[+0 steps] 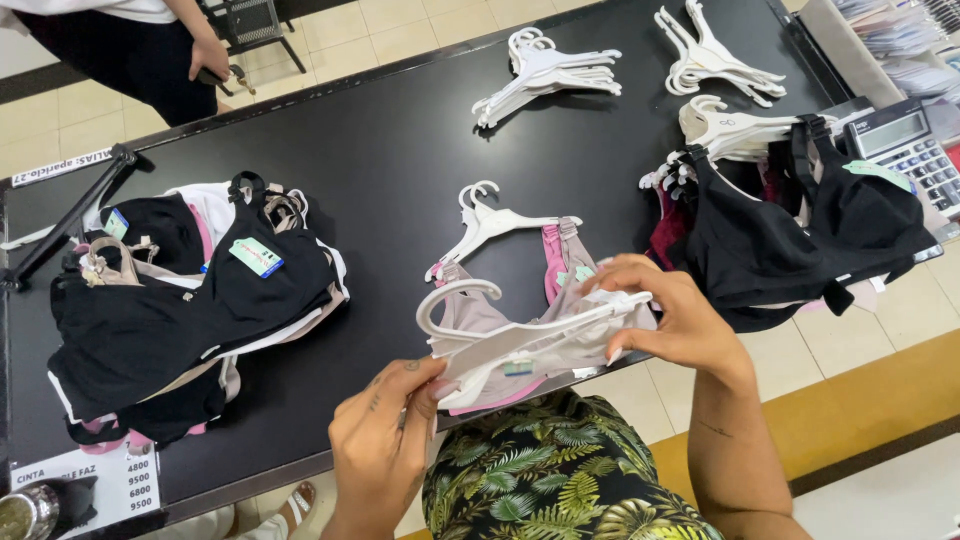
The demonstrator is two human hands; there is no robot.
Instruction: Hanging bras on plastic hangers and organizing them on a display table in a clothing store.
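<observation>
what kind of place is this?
Probably a clothing shop counter. Loose white hangers and piles of tagged bras lie on a black table, with a calculator at its edge. Both hands fit a bra onto a hanger.

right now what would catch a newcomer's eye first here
Both hands, left hand and right hand, hold a white hanger carrying a pale bra at the black table's near edge. Dark heaps of bras lie left and right, with loose white hangers at the far side.
</observation>
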